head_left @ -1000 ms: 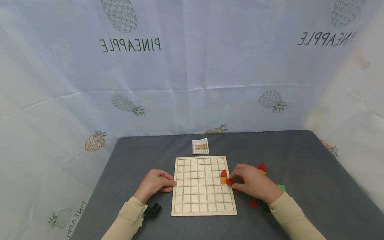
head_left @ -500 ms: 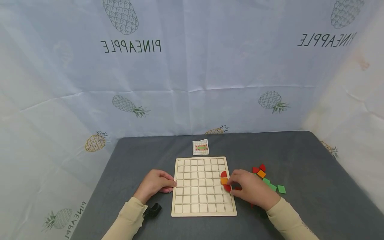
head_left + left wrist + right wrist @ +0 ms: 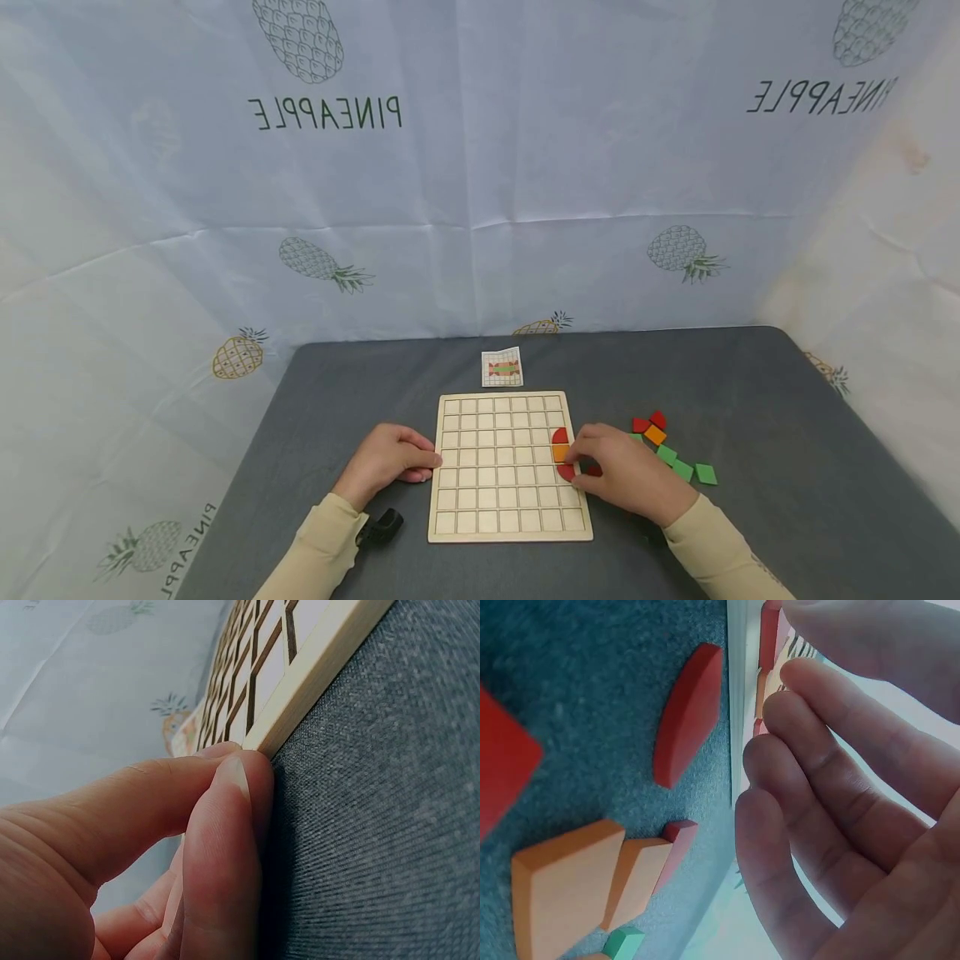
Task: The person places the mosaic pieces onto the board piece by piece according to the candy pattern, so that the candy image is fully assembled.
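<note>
A pale wooden grid board (image 3: pixel 487 498) lies flat on the table. My left hand (image 3: pixel 388 457) pinches its left edge between thumb and fingers, and in the left wrist view those fingertips (image 3: pixel 244 769) meet right at the wooden rim. At the board's right side, my right hand (image 3: pixel 633 471) has thumb and index finger around a red round-sided tile (image 3: pixel 566 472). That tile sits in the right-hand column, just below an orange square tile (image 3: pixel 560 452). Above the orange one is another red round-sided tile (image 3: pixel 559 435). My other right fingers (image 3: pixel 810 750) are bent beside the board.
A small printed pattern card (image 3: pixel 501 367) lies behind the board. Loose tiles are scattered right of my right hand: red (image 3: pixel 657 419), orange (image 3: pixel 655 435) and several green ones (image 3: pixel 706 474). A red curved tile (image 3: pixel 690 716) lies close beside the board's edge.
My right hand has brought the red tile down and left into line below the orange tile, turning it straight on the board. My left hand has stayed at the left edge.
</note>
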The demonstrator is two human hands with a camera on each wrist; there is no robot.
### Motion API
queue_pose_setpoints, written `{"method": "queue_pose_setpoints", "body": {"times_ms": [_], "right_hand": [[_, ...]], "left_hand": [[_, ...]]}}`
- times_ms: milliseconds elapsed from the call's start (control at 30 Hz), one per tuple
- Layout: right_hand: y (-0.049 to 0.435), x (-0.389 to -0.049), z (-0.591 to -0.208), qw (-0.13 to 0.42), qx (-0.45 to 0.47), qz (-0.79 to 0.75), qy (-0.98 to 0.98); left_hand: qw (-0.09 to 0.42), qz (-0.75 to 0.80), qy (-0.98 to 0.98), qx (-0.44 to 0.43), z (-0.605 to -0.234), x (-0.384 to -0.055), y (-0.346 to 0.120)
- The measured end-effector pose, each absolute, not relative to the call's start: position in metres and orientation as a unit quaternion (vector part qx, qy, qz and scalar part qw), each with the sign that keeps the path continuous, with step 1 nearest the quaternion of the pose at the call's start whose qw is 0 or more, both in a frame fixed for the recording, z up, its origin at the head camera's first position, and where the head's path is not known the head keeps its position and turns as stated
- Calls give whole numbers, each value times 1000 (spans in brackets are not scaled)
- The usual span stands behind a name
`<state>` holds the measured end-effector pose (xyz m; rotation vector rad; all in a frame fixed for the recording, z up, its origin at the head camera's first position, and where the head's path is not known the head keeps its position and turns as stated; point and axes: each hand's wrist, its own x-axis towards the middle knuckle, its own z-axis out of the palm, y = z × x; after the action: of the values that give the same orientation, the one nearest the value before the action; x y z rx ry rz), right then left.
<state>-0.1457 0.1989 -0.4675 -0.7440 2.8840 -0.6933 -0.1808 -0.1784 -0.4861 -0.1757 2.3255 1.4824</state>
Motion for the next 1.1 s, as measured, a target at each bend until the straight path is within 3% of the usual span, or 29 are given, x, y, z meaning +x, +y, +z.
{"method": "queue_pose_setpoints", "body": {"times_ms": [767, 1100], "right_hand": [[198, -145, -469, 44, -235, -229, 944], [203, -148, -467, 20, -246, -220, 944]], "left_hand": [[187, 523, 829, -60, -486, -182, -177], [187, 522, 829, -69, -486, -181, -178]]}}
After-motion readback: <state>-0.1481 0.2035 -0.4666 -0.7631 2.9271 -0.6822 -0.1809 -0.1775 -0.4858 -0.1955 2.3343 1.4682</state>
